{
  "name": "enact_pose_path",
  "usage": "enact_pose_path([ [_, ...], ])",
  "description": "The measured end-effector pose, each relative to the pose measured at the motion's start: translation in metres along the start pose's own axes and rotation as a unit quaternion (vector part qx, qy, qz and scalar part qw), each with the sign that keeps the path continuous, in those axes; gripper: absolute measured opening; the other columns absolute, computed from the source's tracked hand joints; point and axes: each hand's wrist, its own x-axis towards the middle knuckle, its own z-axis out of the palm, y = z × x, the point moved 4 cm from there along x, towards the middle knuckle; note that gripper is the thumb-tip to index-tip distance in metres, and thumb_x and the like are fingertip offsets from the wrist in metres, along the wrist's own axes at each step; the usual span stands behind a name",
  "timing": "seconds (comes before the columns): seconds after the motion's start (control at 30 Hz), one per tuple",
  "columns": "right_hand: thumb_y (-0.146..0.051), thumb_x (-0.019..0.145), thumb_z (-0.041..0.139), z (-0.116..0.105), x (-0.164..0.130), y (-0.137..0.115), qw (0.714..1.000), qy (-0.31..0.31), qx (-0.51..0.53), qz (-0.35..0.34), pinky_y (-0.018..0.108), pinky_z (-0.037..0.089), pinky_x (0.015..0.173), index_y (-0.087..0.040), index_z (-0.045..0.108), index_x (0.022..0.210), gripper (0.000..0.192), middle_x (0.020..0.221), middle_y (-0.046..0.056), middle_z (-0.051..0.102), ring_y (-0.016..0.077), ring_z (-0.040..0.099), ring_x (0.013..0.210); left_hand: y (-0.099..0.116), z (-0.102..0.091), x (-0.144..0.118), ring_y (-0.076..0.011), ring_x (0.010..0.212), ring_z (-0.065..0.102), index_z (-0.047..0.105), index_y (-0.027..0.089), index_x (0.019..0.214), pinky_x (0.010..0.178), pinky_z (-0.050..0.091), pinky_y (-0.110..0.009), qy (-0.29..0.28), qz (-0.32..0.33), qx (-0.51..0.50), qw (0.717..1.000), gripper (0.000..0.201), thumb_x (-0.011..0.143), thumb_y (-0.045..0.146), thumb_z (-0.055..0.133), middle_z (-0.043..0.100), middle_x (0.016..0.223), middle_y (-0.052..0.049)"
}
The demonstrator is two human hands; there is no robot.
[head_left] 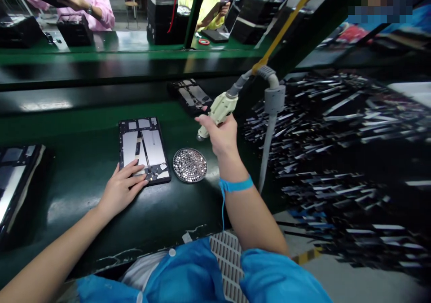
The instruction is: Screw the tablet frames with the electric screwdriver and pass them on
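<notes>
An opened tablet (143, 148) lies back-up on the dark green belt, its silver plates and board exposed. My left hand (121, 187) rests flat on its near left corner, fingers spread. My right hand (218, 134) grips a cream electric screwdriver (218, 110) that hangs from a grey hose, tip pointing down-left above a round dish of screws (190, 164). A blue wrist strap (235, 185) circles my right wrist.
A second open tablet (191, 95) lies farther along the belt, and another one (15, 182) sits at the left edge. The grey hose (269, 132) drops right of my hand. Other people hold tablets across the line, behind stacked black trays (161, 11).
</notes>
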Motion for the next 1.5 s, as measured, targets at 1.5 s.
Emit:
enact_pose_path([
  [1.5,-0.027,0.090,0.066,0.074,-0.084,-0.073,0.971,-0.087,0.221,-0.039,0.027,0.054,0.046,-0.030,0.056,0.113,0.025,0.096,-0.002,0.063,0.0085,0.060,0.051,0.018,-0.002,0.000,-0.0323,0.141,0.053,0.076,0.024,0.112,0.120,0.029,-0.072,0.007,0.021,-0.033,0.999,0.021,0.102,0.024,0.058,0.070,0.134,-0.008],
])
